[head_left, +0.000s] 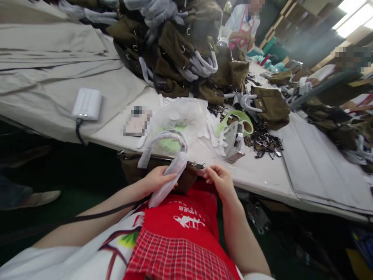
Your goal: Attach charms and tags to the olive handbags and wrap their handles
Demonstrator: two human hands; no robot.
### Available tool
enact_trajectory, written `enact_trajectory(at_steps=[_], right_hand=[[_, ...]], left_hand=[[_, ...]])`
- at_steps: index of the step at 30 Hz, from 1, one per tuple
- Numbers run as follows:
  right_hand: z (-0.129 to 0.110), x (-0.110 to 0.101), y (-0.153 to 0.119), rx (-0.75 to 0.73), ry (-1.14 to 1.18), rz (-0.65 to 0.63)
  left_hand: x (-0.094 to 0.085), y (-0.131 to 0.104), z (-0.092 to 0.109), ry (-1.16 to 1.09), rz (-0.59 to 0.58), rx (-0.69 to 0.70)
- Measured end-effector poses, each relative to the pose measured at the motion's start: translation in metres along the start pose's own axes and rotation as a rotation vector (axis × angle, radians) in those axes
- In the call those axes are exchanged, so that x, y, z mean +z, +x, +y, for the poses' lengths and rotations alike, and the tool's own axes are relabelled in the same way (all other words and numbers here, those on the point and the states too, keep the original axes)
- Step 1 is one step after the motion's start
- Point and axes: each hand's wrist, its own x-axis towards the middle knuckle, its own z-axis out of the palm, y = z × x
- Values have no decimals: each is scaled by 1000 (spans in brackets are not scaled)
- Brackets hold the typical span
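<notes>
An olive-brown handbag [132, 165] hangs at the table's front edge, against the red apron. Pale wrapping covers its looped handles [169, 135]. My left hand [159, 179] is closed at the near wrapped handle, the thumb lying across it; some of its fingers are hidden behind. A metal zip [163, 158] runs along the bag's top to a dark end tab [199, 166]. Right at that tab, my right hand [219, 179] has thumb and fingers pinched together. What exactly lies between those fingertips is too small to see clearly.
Behind the bag lie a clear plastic bag [186, 111], a green tape roll [247, 126], a metal tape dispenser [233, 142] and dark small parts [264, 144]. A white power bank [87, 104] sits left. Brown handbags [171, 50] are piled behind; a co-worker [243, 27] stands beyond.
</notes>
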Motion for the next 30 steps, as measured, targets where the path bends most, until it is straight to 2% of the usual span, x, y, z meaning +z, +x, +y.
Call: enact_trajectory(at_steps=[3,5,7,11,15,17,20,24,26,28,30], right_hand=[[-4,54,-7,47,23,-243],[1,76,-2,65,-25,-311],[9,87,5,85,-131,-313],[21,87,18,117,-353,-288],[24,83,19,123,-430,-226],[25,84,17,151,-277,-235],[23,87,12,182,108,-309],[23,90,5,226,380,-502],[27,95,4,290,396,-561],[30,104,5,315,360,-513],[32,115,7,288,326,-424]], left_hand=[[1,0,-1,74,11,52],[-1,1,-1,169,28,133],[-3,1,-2,285,50,220],[-8,1,-4,406,61,284],[-8,-2,-3,228,18,200],[-8,-3,-1,79,-10,147],[-10,-3,1,-105,-48,30],[-15,2,0,-112,-114,-106],[-19,4,-1,-54,-149,-67],[-25,3,-1,41,-144,18],[-37,-4,3,184,-69,127]])
